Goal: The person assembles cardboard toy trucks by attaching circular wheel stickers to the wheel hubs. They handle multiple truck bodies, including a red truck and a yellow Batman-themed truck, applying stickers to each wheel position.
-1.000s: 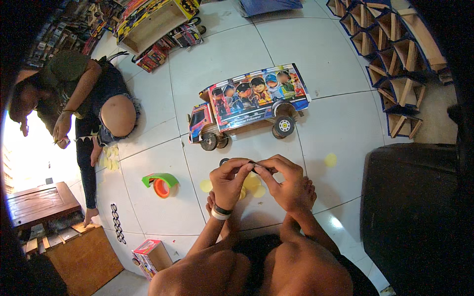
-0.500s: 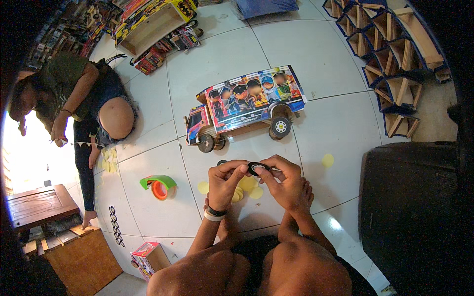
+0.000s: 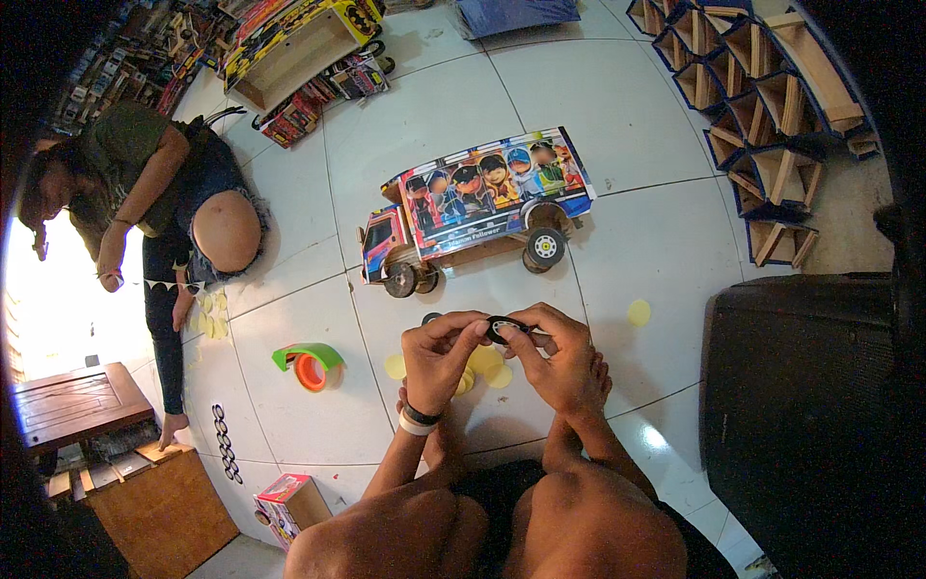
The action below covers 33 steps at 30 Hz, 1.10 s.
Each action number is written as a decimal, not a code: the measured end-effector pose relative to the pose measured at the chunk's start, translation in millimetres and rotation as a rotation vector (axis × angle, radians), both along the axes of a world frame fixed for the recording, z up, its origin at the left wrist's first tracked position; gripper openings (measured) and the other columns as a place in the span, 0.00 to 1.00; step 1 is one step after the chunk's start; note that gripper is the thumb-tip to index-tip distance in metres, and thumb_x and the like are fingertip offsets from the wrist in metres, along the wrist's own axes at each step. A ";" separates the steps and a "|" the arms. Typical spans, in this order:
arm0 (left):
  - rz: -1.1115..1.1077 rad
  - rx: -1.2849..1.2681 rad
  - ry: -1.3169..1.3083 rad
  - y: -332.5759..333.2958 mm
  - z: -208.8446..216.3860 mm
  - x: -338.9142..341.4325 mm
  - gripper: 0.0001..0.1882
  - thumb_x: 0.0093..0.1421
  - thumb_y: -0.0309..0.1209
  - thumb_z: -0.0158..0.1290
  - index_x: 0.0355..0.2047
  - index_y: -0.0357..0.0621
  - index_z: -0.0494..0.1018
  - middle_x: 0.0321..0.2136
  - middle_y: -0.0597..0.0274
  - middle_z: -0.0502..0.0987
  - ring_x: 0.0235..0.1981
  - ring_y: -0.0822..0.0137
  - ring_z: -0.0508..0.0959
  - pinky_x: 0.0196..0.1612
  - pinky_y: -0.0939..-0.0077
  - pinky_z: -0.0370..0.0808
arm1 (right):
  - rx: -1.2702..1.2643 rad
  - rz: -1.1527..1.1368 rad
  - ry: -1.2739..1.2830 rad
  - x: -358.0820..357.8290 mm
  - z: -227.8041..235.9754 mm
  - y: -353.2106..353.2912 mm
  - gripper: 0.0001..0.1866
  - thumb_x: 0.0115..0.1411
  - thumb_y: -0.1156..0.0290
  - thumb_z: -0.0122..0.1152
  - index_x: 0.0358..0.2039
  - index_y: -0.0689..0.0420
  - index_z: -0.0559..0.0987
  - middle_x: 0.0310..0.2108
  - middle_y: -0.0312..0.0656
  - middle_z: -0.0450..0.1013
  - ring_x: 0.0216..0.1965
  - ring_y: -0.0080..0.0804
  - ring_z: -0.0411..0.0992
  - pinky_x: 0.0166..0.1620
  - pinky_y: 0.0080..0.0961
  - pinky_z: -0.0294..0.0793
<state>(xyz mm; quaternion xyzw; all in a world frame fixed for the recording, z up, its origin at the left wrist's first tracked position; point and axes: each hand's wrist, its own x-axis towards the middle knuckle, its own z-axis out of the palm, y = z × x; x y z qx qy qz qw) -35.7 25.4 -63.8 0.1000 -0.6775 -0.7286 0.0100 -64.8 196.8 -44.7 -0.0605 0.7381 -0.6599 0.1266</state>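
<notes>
Between both hands is a small black toy wheel disc with a pale hub pattern. My left hand pinches its left edge between thumb and fingers. On the opposite edge, my right hand grips it with the thumb lying over its face. Below the hands, yellow round paper pieces lie on the floor, partly hidden by my left hand. Just beyond my hands stands a toy truck with a colourful printed side. Its rear wheel bears a white and yellow hub, while the front wheel is plain dark.
A green tape dispenser sits left of my hands. Farther left are a row of black rings and a seated person holding a pale strip. A black case-like object stands right; wooden-and-blue frames are stacked behind it.
My hands keep their pinch on the disc with barely any movement. The other person's hand has shifted slightly, and the strip now sags with more of it showing. The view has moved a little.
</notes>
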 end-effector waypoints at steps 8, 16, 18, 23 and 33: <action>0.015 0.028 -0.065 1.4 6.2 -0.1 0.09 0.63 0.25 0.60 0.37 0.27 0.81 0.32 0.54 0.83 0.29 0.69 0.81 0.35 0.77 0.80 | -0.017 -0.010 0.026 -0.9 0.6 -0.4 0.06 0.63 0.79 0.62 0.39 0.68 0.79 0.34 0.44 0.76 0.34 0.27 0.80 0.36 0.20 0.83; 0.015 0.029 -0.046 1.8 9.5 -0.6 0.08 0.62 0.24 0.61 0.38 0.30 0.81 0.31 0.56 0.83 0.29 0.73 0.81 0.33 0.82 0.79 | 0.008 -0.013 0.100 -0.7 3.0 -0.9 0.06 0.63 0.80 0.62 0.39 0.68 0.80 0.34 0.44 0.76 0.34 0.27 0.79 0.35 0.21 0.83; 0.014 0.013 -0.056 2.0 11.6 -0.3 0.08 0.62 0.23 0.61 0.38 0.30 0.81 0.30 0.56 0.83 0.28 0.74 0.81 0.33 0.83 0.78 | 0.015 -0.006 0.083 0.0 3.3 -0.3 0.06 0.63 0.80 0.62 0.39 0.68 0.80 0.34 0.44 0.77 0.34 0.26 0.79 0.35 0.20 0.83; 0.035 -0.009 -0.069 4.1 14.7 1.0 0.07 0.61 0.23 0.61 0.38 0.29 0.81 0.31 0.57 0.82 0.28 0.74 0.80 0.32 0.83 0.77 | 0.014 -0.001 0.082 1.3 3.5 -0.2 0.06 0.63 0.79 0.63 0.39 0.69 0.80 0.34 0.44 0.77 0.34 0.26 0.79 0.35 0.19 0.82; 0.053 -0.097 -0.027 7.7 17.9 3.6 0.08 0.62 0.24 0.60 0.39 0.31 0.80 0.31 0.62 0.81 0.31 0.77 0.77 0.35 0.83 0.74 | -0.030 -0.011 0.045 -1.2 8.8 -2.8 0.07 0.63 0.77 0.63 0.40 0.68 0.79 0.33 0.43 0.77 0.34 0.25 0.80 0.37 0.18 0.80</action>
